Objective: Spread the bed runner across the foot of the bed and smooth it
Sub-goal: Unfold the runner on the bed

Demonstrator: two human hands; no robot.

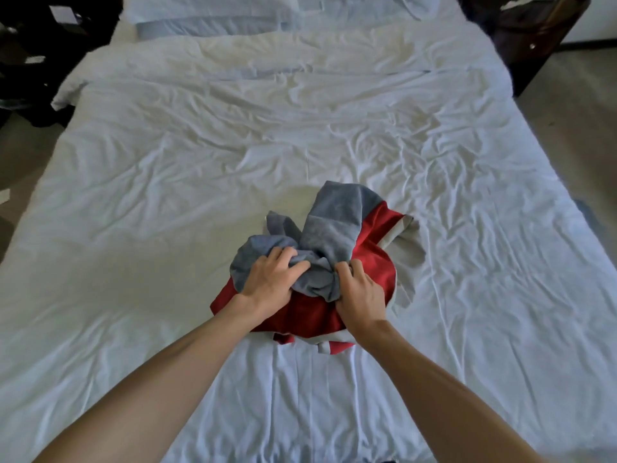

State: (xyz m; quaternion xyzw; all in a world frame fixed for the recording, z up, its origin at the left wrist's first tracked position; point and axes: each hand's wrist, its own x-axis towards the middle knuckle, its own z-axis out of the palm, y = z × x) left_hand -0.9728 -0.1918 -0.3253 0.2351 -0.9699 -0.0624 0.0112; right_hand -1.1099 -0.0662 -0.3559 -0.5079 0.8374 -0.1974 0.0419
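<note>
The bed runner's [334, 225] folds hide some fingers [349, 269]; the top edge crops the pillows [213, 13].

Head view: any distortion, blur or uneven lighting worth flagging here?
Head view: wide-angle bowing curves the edges of the bed and stretches the forearms; light is soft, warmer mid-bed, bluish toward the sides; top corners are underexposed; left hand, right hand and bed runner are reasonably sharp, no glare.
</note>
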